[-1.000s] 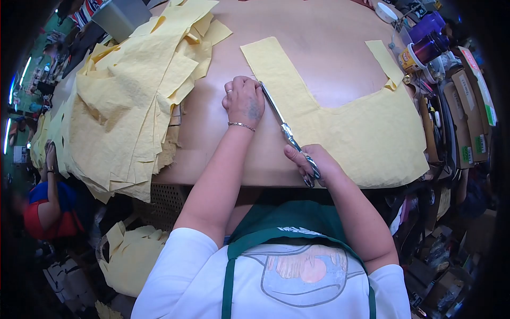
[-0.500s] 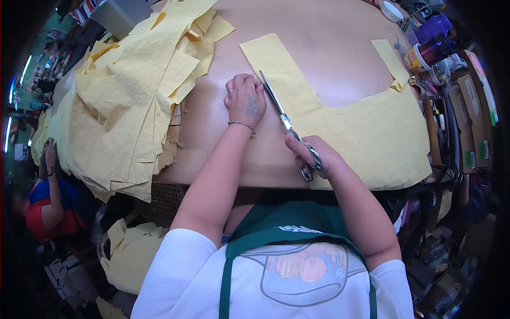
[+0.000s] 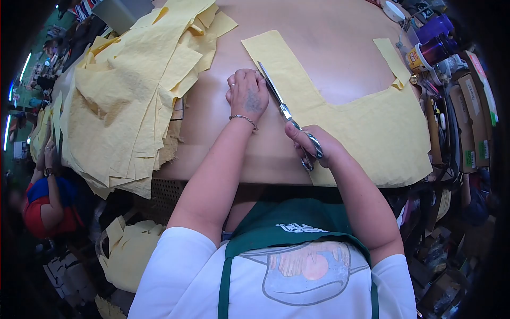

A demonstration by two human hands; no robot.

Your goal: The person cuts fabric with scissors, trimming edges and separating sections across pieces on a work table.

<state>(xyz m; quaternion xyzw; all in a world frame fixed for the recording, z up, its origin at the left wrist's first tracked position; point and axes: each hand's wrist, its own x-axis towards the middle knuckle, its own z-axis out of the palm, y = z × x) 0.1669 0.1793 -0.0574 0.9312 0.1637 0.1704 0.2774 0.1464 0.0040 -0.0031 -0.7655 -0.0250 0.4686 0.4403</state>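
My right hand (image 3: 317, 144) grips a pair of metal scissors (image 3: 277, 97) by the handles. The long blades look closed or nearly so and point away from me, along the left edge of a yellow cloth piece (image 3: 361, 135). That piece lies flat on the table, with a wide body at the right and an arm reaching up to the left. Just left of the scissor tips, my left hand (image 3: 248, 95) rests knuckles up on the table with its fingers curled closed. Whatever may be under those fingers is hidden.
A tall heap of yellow cloth pieces (image 3: 117, 106) covers the left of the brown table (image 3: 212, 154). A grey bin (image 3: 121, 13) stands behind it. Jars and a tub (image 3: 417, 59) crowd the right edge near cardboard boxes (image 3: 470, 114). Another person (image 3: 48, 196) is at far left.
The scissor tips have shifted slightly farther up along the cloth's edge. My left hand stays closed beside them, its fingers slightly shifted. The person at far left has moved their arms.
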